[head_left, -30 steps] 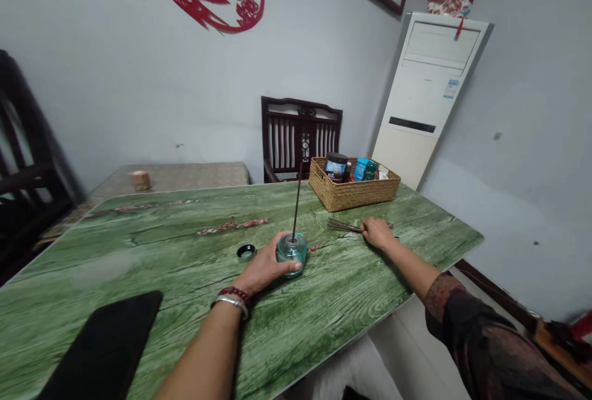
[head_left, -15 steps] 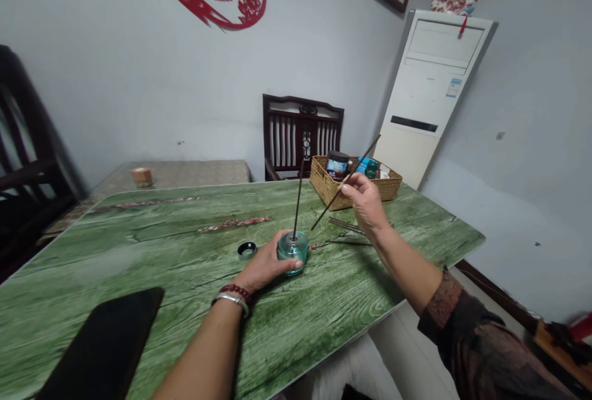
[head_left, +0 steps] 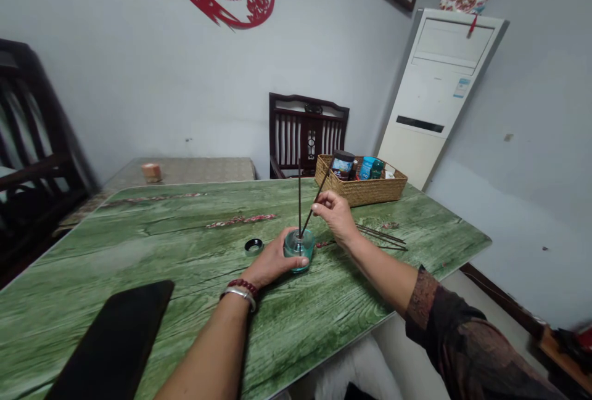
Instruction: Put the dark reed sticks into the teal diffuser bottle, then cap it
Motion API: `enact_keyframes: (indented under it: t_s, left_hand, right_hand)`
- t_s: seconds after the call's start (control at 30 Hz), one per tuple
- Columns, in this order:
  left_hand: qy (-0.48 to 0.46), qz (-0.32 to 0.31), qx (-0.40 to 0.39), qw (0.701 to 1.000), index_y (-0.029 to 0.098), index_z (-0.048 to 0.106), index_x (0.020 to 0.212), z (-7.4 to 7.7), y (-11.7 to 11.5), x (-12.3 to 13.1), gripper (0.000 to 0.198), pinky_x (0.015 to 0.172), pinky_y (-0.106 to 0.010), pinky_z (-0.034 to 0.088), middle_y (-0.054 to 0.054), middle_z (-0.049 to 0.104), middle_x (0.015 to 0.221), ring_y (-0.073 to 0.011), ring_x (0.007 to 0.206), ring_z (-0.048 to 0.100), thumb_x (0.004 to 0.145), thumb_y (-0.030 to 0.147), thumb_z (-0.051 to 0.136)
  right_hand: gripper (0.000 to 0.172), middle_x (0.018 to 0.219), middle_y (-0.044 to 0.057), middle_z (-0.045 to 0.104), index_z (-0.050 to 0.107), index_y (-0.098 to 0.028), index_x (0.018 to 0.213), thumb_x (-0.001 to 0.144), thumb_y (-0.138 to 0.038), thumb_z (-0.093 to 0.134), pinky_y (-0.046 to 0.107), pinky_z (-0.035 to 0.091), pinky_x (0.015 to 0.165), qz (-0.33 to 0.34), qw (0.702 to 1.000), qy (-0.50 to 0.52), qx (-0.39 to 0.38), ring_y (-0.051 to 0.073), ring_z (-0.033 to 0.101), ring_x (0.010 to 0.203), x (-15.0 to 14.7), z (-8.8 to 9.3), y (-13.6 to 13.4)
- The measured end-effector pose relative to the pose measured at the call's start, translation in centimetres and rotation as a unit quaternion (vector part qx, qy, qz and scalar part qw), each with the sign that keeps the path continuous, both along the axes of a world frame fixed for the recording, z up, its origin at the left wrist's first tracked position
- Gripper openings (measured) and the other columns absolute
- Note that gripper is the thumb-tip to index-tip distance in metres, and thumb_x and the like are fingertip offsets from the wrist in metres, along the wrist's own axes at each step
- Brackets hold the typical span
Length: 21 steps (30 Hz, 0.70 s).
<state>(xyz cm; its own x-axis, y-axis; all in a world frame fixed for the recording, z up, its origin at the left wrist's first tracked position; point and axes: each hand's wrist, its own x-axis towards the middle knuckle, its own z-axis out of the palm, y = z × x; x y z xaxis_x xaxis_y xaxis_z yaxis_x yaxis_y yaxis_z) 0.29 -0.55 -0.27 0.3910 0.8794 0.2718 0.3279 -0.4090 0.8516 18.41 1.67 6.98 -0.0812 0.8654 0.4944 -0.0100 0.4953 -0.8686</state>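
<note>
My left hand (head_left: 276,257) is wrapped round a small glass diffuser bottle (head_left: 301,258) with blue-green liquid, steadying it on the green wood-patterned table. One dark reed stick (head_left: 300,193) stands nearly upright in its neck. Between thumb and fingers, my right hand (head_left: 333,214) pinches a second reed stick (head_left: 319,191), tilted, its lower end at the bottle's mouth. Whether that end is inside the neck I cannot tell for sure. Several more sticks (head_left: 382,236) lie on the table to the right, behind my right forearm. A black ring-shaped cap (head_left: 253,246) rests left of the bottle.
A woven basket (head_left: 377,192) holding jars and bottles stands behind my right hand. At the lower left lies a flat black slab (head_left: 113,341). A dark wooden chair (head_left: 309,135) is beyond the table, and a small orange box (head_left: 151,172) sits on the far-left surface.
My right hand has moved left and down, bringing its reed stick from beside the bottle to the bottle's mouth. My left hand keeps its hold, and the view has shifted slightly.
</note>
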Motion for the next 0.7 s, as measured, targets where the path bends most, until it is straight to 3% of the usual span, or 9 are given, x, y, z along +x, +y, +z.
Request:
enact_keyframes:
  t_s: [0.13,0.27,0.33,0.47,0.53,0.6,0.7]
  left_hand:
    - [-0.001,0.003,0.006,1.000,0.017,0.051,0.128,0.1,0.0,0.0,0.077,0.104,-0.046,0.045,-0.012,0.065,0.124,-0.0326,0.117,0.060,0.063,0.049,0.079]
    - [-0.007,0.001,-0.005,1.000,0.017,0.052,0.125,0.1,0.0,0.1,0.074,0.101,-0.048,0.046,-0.013,0.066,0.118,-0.0328,0.111,0.062,0.063,0.048,0.080]
    - [-0.008,0.004,-0.008,1.000,0.019,0.054,0.122,0.1,0.0,0.1,0.071,0.101,-0.049,0.046,-0.012,0.067,0.116,-0.0332,0.110,0.062,0.063,0.047,0.081]
    - [-0.015,0.009,-0.009,1.000,0.022,0.054,0.120,0.2,0.0,0.1,0.068,0.104,-0.050,0.044,-0.010,0.067,0.117,-0.0336,0.113,0.062,0.062,0.044,0.081]
    - [-0.020,0.008,-0.007,1.000,0.022,0.054,0.121,0.2,0.0,0.1,0.068,0.104,-0.050,0.044,-0.010,0.067,0.118,-0.0336,0.113,0.061,0.062,0.043,0.081]
    - [-0.020,0.008,-0.008,1.000,0.021,0.054,0.122,0.1,0.0,0.1,0.069,0.105,-0.051,0.043,-0.011,0.067,0.118,-0.0336,0.113,0.061,0.062,0.043,0.081]
    - [-0.016,0.009,-0.013,1.000,0.022,0.053,0.122,0.0,0.1,0.1,0.069,0.105,-0.051,0.043,-0.010,0.067,0.119,-0.0333,0.114,0.061,0.062,0.042,0.081]
  right_hand:
    - [0.020,0.071,-0.003,0.063,0.064,-0.019,0.081,0.071,-0.034,0.071,0.025,0.046,0.065,0.023,0.996,-0.081,0.000,0.013,0.057,0.064,0.3,-0.6,0.0]
    - [0.016,0.078,0.000,0.069,0.069,-0.019,0.090,0.077,-0.028,0.067,0.026,0.047,0.071,-0.067,0.970,-0.230,0.044,0.015,0.062,0.072,4.1,-0.5,-0.2]
    - [0.013,0.081,0.002,0.072,0.071,-0.019,0.090,0.080,-0.022,0.064,0.026,0.046,0.073,-0.115,0.921,-0.368,0.054,0.016,0.064,0.076,6.8,-0.6,-0.6]
    - [0.020,0.101,0.010,0.075,0.075,-0.020,0.098,0.084,-0.021,0.060,0.028,0.044,0.078,-0.145,0.742,-0.655,0.003,0.024,0.068,0.096,11.4,-1.8,-1.7]
    - [0.023,0.106,0.014,0.075,0.075,-0.019,0.101,0.085,-0.020,0.059,0.028,0.045,0.078,-0.151,0.681,-0.716,-0.032,0.027,0.068,0.101,12.6,-2.7,-2.2]
    - [0.023,0.106,0.018,0.074,0.076,-0.015,0.098,0.084,-0.016,0.057,0.029,0.045,0.078,-0.156,0.663,-0.730,-0.051,0.029,0.069,0.100,13.2,-3.7,-2.3]
    - [0.026,0.105,0.020,0.074,0.075,-0.013,0.095,0.087,-0.013,0.050,0.030,0.045,0.079,-0.165,0.660,-0.730,-0.059,0.029,0.070,0.098,13.5,-4.6,-2.3]
